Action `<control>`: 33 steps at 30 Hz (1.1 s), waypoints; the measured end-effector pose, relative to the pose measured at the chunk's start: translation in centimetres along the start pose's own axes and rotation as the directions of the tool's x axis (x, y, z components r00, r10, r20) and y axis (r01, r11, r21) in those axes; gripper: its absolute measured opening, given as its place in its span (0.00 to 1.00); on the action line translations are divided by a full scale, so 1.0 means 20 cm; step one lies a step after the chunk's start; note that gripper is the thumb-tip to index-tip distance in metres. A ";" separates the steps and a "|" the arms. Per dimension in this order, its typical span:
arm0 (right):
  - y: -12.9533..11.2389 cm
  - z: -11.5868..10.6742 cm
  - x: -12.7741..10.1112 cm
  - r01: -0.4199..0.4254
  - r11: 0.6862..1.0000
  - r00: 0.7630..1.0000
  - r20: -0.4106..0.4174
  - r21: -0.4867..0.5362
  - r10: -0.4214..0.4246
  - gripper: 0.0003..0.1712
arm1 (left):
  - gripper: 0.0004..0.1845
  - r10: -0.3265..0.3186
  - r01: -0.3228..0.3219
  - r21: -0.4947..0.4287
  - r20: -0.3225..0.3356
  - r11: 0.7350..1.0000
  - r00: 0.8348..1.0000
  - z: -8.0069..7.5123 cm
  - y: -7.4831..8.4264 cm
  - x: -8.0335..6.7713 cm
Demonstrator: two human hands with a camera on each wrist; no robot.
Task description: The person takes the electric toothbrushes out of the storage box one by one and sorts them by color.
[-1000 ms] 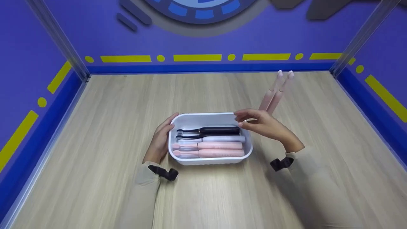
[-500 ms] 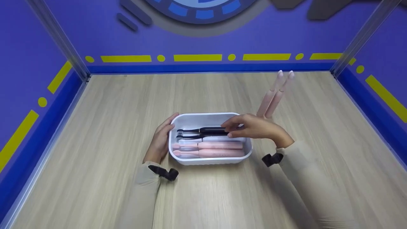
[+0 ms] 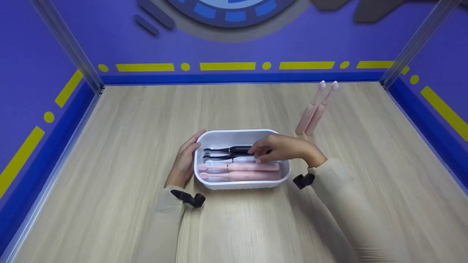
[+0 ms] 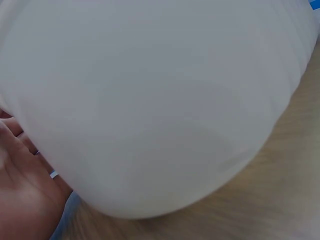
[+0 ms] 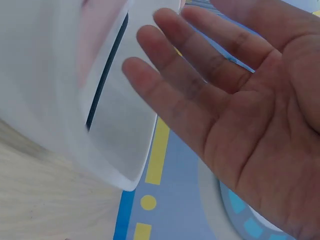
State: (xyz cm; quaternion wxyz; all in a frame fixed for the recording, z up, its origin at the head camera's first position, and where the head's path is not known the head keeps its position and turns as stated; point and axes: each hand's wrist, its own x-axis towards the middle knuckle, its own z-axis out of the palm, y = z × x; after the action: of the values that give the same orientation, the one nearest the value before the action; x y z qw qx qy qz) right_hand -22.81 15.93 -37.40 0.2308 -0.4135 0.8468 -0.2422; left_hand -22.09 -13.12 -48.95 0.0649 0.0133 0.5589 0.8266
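Note:
A white plastic basket (image 3: 237, 185) sits on the table with several electric toothbrushes lying side by side in it. My left hand (image 3: 183, 160) holds its left end, thumb at the rim; in the left wrist view the palm (image 4: 25, 195) lies beside the basket wall. Over the basket's right part is my right hand (image 3: 283, 148), its fingertips above a black toothbrush (image 3: 239, 149) and a white toothbrush (image 3: 241, 159). In the right wrist view its loosely bent fingers hold nothing. Nearer the front lie two pink toothbrushes, an upper pink toothbrush (image 3: 252, 167) and a lower pink toothbrush (image 3: 252, 176).
Two more pink toothbrushes, a left one (image 3: 305, 118) and a right one (image 3: 317, 117), stand upright close together behind my right hand. Blue-purple walls (image 3: 234, 51) with yellow marks enclose the wooden table (image 3: 146, 117) at the back and sides.
My right hand has moved left and slightly down, from the basket's back right corner to above the toothbrush handles. The left hand and the basket have stayed put.

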 end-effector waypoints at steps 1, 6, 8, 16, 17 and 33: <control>0.00 0.00 0.01 -0.005 1.000 1.000 0.012 -0.002 0.005 0.19 | 0.26 0.000 0.000 0.005 -0.001 1.000 1.000 0.00 0.00 0.00; -0.01 0.01 0.04 -0.029 1.000 0.998 0.053 0.002 0.029 0.19 | 0.26 -0.002 0.002 0.008 -0.008 1.000 1.000 0.00 0.00 0.00; -0.01 0.02 0.05 -0.044 0.999 0.997 0.064 -0.004 0.044 0.19 | 0.26 -0.001 0.001 0.005 -0.009 1.000 1.000 0.00 0.00 0.00; -0.03 0.03 0.08 -0.107 0.994 0.989 0.099 -0.038 0.110 0.20 | 0.26 -0.002 0.002 -0.006 -0.003 1.000 1.000 0.00 0.00 0.00; -0.03 0.03 0.08 -0.107 0.993 0.989 0.103 -0.040 0.111 0.20 | 0.26 -0.004 0.004 -0.005 -0.004 1.000 1.000 0.00 0.00 0.00; -0.03 0.07 0.14 -0.105 0.993 0.985 0.134 -0.062 0.113 0.15 | 0.26 0.002 -0.002 0.008 -0.006 1.000 1.000 0.00 0.00 0.00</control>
State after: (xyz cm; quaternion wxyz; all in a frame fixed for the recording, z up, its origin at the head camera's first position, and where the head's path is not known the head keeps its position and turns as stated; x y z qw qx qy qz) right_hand -23.07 13.02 -38.65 0.2899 -0.3883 0.8566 -0.1770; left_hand -22.11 -13.15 -48.99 0.0625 0.0116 0.5624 0.8244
